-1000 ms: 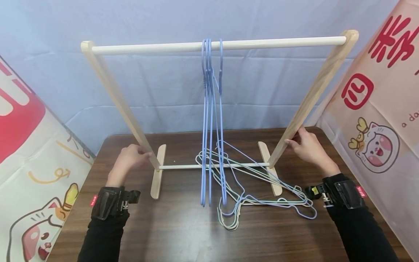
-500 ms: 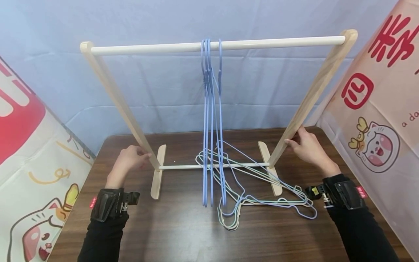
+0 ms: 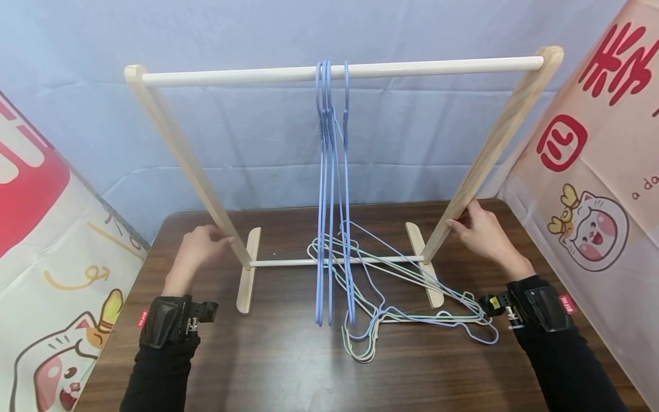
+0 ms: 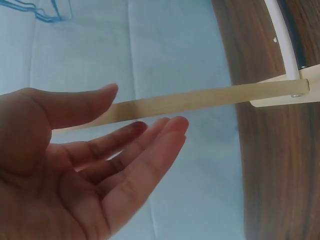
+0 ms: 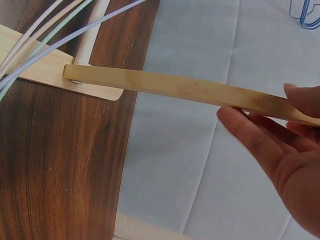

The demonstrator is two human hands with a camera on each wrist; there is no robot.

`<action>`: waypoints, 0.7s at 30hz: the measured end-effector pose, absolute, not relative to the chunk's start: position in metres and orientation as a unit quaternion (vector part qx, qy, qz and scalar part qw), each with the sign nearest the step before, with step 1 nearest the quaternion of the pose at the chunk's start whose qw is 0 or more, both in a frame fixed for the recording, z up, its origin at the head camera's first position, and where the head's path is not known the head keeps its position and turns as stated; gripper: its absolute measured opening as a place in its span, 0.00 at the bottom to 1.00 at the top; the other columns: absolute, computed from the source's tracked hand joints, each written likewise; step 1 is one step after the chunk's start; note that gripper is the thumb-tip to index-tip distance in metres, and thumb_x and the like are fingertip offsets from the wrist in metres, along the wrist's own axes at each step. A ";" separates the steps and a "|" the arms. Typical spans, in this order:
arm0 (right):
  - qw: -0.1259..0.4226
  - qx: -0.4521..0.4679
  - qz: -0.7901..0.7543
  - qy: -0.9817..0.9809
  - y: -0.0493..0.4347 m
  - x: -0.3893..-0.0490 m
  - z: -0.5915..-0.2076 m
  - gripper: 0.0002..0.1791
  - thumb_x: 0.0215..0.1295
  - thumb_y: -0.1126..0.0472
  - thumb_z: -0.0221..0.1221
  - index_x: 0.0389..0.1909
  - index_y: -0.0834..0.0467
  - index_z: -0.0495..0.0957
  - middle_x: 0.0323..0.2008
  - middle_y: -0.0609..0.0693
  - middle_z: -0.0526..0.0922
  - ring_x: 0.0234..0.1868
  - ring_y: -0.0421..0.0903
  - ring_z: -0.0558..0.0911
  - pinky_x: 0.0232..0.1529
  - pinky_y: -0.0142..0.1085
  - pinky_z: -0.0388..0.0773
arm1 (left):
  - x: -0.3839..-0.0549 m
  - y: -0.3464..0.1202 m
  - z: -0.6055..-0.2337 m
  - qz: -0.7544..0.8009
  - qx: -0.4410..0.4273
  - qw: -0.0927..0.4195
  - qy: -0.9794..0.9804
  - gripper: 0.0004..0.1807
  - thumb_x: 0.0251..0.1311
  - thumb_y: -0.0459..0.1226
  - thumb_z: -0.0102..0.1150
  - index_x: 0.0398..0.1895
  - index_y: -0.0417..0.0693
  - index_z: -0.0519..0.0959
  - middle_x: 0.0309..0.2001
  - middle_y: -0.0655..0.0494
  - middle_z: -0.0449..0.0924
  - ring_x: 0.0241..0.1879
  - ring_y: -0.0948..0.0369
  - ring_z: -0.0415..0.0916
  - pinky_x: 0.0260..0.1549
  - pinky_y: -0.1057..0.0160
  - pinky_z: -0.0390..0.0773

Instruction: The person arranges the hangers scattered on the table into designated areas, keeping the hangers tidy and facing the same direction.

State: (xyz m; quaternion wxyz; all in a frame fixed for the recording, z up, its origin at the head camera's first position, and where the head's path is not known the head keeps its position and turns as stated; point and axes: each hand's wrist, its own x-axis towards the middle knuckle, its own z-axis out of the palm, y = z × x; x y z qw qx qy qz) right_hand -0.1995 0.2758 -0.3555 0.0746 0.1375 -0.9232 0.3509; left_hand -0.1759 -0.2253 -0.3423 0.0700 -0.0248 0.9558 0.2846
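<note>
Currently a pale wooden garment rack with a white top bar [image 3: 247, 75] spans the head view, upright on a dark brown wood-grain table [image 3: 288, 366]. Two flat, pale wood uprights, left [image 3: 187, 160] and right [image 3: 496, 137], lean outward in view; a thin white lower rod [image 3: 283, 262] joins them between two round-ended wooden feet.

Blue slim hangers [image 3: 330, 111] hang near mid-bar: several hooks bunched, one slightly to the right. Below, lower centre to right, a tangled heap of blue, pale green and cream hangers [image 3: 380, 313] lies on the table, crossing the right foot [image 3: 435, 294].

Left hand [image 3: 198, 249], left of centre: thumb and fingers spread apart, fingers nearly straight, beside the left upright. In the left wrist view the thumb overlaps the wood; cannot tell whether it touches. Right hand [image 3: 481, 232], right of centre: pinches the right upright low down, thumb on one side, fingers on the other.

Against half a second ago: left hand sits slightly further left, its fingertips drawn back a little; right hand and heap unchanged. Lower ends of the hanging blue hangers have shifted slightly left.
</note>
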 end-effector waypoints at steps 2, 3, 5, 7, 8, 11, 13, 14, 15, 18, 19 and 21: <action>0.079 0.136 0.348 -0.924 0.275 -0.198 -0.355 0.19 0.62 0.70 0.55 0.50 0.71 0.60 0.33 0.68 0.76 0.32 0.61 0.80 0.25 0.33 0.77 | -0.176 -0.227 -0.343 0.296 -0.018 0.068 0.953 0.24 0.62 0.43 0.50 0.51 0.30 0.71 0.39 0.36 0.79 0.36 0.45 0.78 0.38 0.48 0.72; 0.085 0.135 0.341 -0.927 0.274 -0.198 -0.355 0.19 0.61 0.70 0.55 0.49 0.71 0.60 0.33 0.68 0.76 0.32 0.61 0.80 0.25 0.35 0.76 | -0.177 -0.227 -0.343 0.301 -0.015 0.066 0.951 0.25 0.63 0.43 0.50 0.52 0.29 0.69 0.40 0.35 0.78 0.37 0.44 0.77 0.38 0.48 0.72; 0.097 0.136 0.323 -0.931 0.274 -0.196 -0.355 0.19 0.61 0.70 0.56 0.48 0.72 0.61 0.32 0.68 0.76 0.32 0.61 0.80 0.25 0.38 0.75 | -0.178 -0.227 -0.343 0.308 -0.009 0.062 0.949 0.25 0.63 0.43 0.51 0.53 0.30 0.67 0.42 0.34 0.77 0.38 0.43 0.77 0.38 0.47 0.72; 0.109 0.138 0.303 -0.937 0.274 -0.195 -0.356 0.18 0.60 0.69 0.57 0.47 0.72 0.63 0.31 0.67 0.77 0.31 0.60 0.79 0.26 0.41 0.73 | -0.179 -0.228 -0.344 0.312 -0.001 0.053 0.948 0.24 0.62 0.43 0.51 0.53 0.31 0.67 0.44 0.33 0.76 0.40 0.41 0.75 0.39 0.47 0.72; 0.115 0.138 0.290 -0.940 0.274 -0.195 -0.356 0.18 0.60 0.68 0.58 0.46 0.71 0.64 0.30 0.66 0.77 0.30 0.59 0.78 0.26 0.42 0.71 | -0.179 -0.228 -0.344 0.314 0.003 0.050 0.948 0.24 0.62 0.42 0.51 0.53 0.31 0.68 0.44 0.32 0.75 0.41 0.41 0.75 0.39 0.46 0.71; 0.117 0.133 0.269 -0.947 0.274 -0.194 -0.357 0.13 0.59 0.68 0.58 0.42 0.70 0.68 0.28 0.62 0.78 0.26 0.55 0.77 0.26 0.42 0.69 | -0.180 -0.228 -0.344 0.317 0.007 0.041 0.948 0.23 0.62 0.42 0.52 0.53 0.31 0.68 0.45 0.31 0.74 0.43 0.39 0.73 0.38 0.47 0.72; 0.108 0.128 0.261 -0.951 0.275 -0.192 -0.358 0.10 0.59 0.68 0.58 0.38 0.69 0.70 0.26 0.59 0.79 0.24 0.51 0.76 0.25 0.41 0.68 | -0.181 -0.227 -0.344 0.318 0.004 0.040 0.947 0.23 0.63 0.41 0.52 0.52 0.31 0.68 0.45 0.31 0.74 0.42 0.40 0.74 0.37 0.48 0.72; 0.100 0.125 0.260 -0.952 0.275 -0.192 -0.358 0.09 0.59 0.68 0.58 0.36 0.69 0.71 0.25 0.58 0.79 0.23 0.50 0.75 0.25 0.40 0.68 | -0.181 -0.227 -0.344 0.318 0.002 0.040 0.947 0.23 0.62 0.41 0.52 0.52 0.31 0.68 0.45 0.31 0.74 0.42 0.40 0.74 0.36 0.48 0.72; 0.091 0.122 0.261 -0.953 0.275 -0.191 -0.358 0.07 0.59 0.67 0.57 0.34 0.69 0.72 0.24 0.57 0.79 0.22 0.49 0.75 0.24 0.39 0.67 | -0.182 -0.226 -0.344 0.319 0.000 0.039 0.947 0.23 0.62 0.42 0.52 0.51 0.31 0.68 0.44 0.31 0.74 0.41 0.41 0.74 0.35 0.49 0.72; 0.071 0.119 0.263 -0.955 0.275 -0.190 -0.359 0.06 0.59 0.67 0.57 0.31 0.68 0.74 0.22 0.54 0.79 0.21 0.46 0.73 0.23 0.38 0.67 | -0.183 -0.226 -0.345 0.319 0.001 0.035 0.947 0.22 0.62 0.41 0.52 0.51 0.31 0.68 0.44 0.31 0.75 0.41 0.41 0.75 0.35 0.49 0.73; 0.066 0.117 0.261 -0.956 0.275 -0.189 -0.359 0.06 0.59 0.67 0.57 0.30 0.68 0.74 0.21 0.53 0.78 0.20 0.45 0.72 0.22 0.38 0.66 | -0.183 -0.226 -0.345 0.319 0.002 0.033 0.947 0.22 0.62 0.41 0.52 0.52 0.31 0.68 0.44 0.31 0.75 0.41 0.41 0.75 0.35 0.49 0.73; 0.058 0.117 0.258 -0.957 0.274 -0.187 -0.360 0.05 0.59 0.67 0.57 0.28 0.66 0.75 0.20 0.52 0.77 0.19 0.44 0.71 0.22 0.37 0.65 | -0.183 -0.227 -0.345 0.320 0.003 0.032 0.947 0.23 0.62 0.41 0.52 0.53 0.31 0.67 0.44 0.31 0.75 0.41 0.41 0.75 0.34 0.49 0.73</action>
